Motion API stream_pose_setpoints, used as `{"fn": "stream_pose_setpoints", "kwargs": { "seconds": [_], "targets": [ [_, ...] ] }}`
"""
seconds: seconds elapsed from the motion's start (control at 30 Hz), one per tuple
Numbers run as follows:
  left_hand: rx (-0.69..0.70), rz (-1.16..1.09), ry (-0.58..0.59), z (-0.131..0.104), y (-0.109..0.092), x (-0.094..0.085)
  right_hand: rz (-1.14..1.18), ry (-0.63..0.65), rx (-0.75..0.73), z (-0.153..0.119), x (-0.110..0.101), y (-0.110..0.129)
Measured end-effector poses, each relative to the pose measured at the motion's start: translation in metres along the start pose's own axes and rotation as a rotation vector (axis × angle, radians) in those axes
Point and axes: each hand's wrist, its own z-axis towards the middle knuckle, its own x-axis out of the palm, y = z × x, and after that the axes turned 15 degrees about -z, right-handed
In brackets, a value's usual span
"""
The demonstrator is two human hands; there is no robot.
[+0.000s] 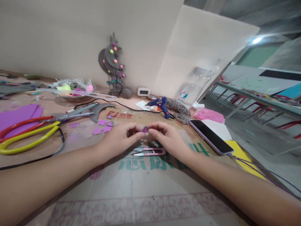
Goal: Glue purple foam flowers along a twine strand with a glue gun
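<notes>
Between the fingertips of both hands is a small purple piece with a greyish rim (145, 129); its exact kind is too small to tell. My left hand (125, 135) pinches it from the left. From the right, my right hand (166, 135) pinches the same piece. Just below the hands, pink-handled thread snips (154, 152) lie on the cardboard (141, 188), blades pointing left. Several purple flower cutouts (97, 130) lie beside my left hand, near a grey crescent shape (100, 113).
Large scissors with red and yellow handles (30, 142) rest at left by purple sheets (18, 121). Behind the hands are a blue glue gun (162, 105), grey yarn (180, 110) and a small clock (143, 91). A phone (210, 136) and water bottle (195, 86) are at right; a moon ornament (111, 61) stands behind.
</notes>
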Motion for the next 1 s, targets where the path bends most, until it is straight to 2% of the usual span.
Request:
{"fn": "stream_pose_setpoints", "kwargs": {
  "seconds": [0.17,0.33,0.63,0.83,1.0],
  "targets": [
    [0.025,0.057,0.073,0.0005,-0.0004,0.0007,0.06,0.01,0.01,-0.0021,0.0003,0.0011],
    [0.038,0.163,0.089,0.0013,0.0017,0.0023,0.005,-0.023,-0.018,-0.0008,0.0008,-0.0009],
    [0.016,0.107,-0.034,-0.0006,-0.0013,0.0006,-0.156,-0.059,-0.118,0.0021,-0.0033,-0.0084],
    [0.03,0.136,-0.027,0.0014,0.0013,0.0001,-0.231,-0.069,-0.153,0.0005,-0.0028,-0.0064],
    [0.032,0.043,-0.104,0.0031,0.0012,-0.0009,-0.266,-0.024,-0.232,-0.0011,-0.0028,-0.0029]
  ]
}}
